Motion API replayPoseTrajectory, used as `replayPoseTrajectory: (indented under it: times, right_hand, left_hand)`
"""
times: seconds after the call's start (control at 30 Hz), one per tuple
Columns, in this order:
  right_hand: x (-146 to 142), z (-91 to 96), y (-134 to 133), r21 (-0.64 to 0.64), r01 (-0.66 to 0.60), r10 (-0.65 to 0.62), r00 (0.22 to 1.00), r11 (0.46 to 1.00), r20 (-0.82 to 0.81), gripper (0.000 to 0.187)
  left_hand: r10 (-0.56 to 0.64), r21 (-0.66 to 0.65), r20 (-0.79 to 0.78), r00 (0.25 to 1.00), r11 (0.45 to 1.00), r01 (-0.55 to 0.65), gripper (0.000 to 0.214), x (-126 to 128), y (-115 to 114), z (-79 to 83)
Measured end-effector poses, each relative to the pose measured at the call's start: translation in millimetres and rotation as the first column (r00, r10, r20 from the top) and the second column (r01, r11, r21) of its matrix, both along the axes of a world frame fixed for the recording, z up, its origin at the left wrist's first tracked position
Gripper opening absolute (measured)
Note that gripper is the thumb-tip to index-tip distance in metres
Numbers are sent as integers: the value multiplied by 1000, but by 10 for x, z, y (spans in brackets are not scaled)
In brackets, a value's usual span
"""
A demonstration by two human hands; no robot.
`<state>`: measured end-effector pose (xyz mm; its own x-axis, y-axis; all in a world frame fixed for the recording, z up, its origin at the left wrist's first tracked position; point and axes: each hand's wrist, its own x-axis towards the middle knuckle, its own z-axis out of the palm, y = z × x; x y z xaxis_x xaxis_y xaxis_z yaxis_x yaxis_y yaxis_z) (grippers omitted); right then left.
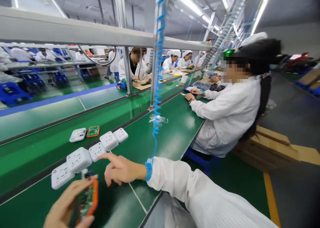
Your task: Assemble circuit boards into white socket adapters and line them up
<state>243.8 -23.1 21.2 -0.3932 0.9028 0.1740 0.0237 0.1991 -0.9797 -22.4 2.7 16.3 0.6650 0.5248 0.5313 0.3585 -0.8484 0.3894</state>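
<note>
My left hand point(66, 201) is closed on an orange-rimmed circuit board point(88, 198), tilted on edge, its green component side partly covered by my fingers. A small white and dark part point(86, 174) shows at the board's top edge. My right hand point(122, 169) hovers above the bench with its index finger stretched out and the other fingers loosely bent, holding nothing visible. That fingertip is close to a white socket housing point(97, 151), and I cannot tell whether they touch. The housing belongs to a row with other white socket housings point(78, 159).
On the green conveyor strip point(47, 129) lie a white shell point(77, 135) and another orange-rimmed board point(93, 131). A coiled blue cord point(157, 87) runs down to my wrist strap point(148, 169). Clear plastic scraps point(160, 119) lie beyond. A co-worker point(225, 104) sits at right.
</note>
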Motion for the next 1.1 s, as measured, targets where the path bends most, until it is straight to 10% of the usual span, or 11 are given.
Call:
replayPoseTrajectory:
  times: [0.2, 0.43, 0.63, 1.1]
  right_hand:
    - [-164, -330, 51, -300, -38, 52, 998, 953, 41, 76]
    - [-240, -504, 115, -32, 73, -73, 997, 997, -8, 43]
    - [-238, -446, -148, -37, 145, -143, 989, 989, 36, 33]
    - [-200, -666, 68, -146, 191, -171, 975, 971, 144, 49]
  left_hand:
    - [-79, 140, 15, 997, 987, 76, 62, 290, -211, -345]
    - [-64, 291, -133, 989, 951, 101, 54, 252, -143, -398]
    - [-59, 80, -87, 994, 995, 66, 53, 351, -383, -276]
    - [383, -67, -257, 887, 909, -412, 30, 427, -245, -575]
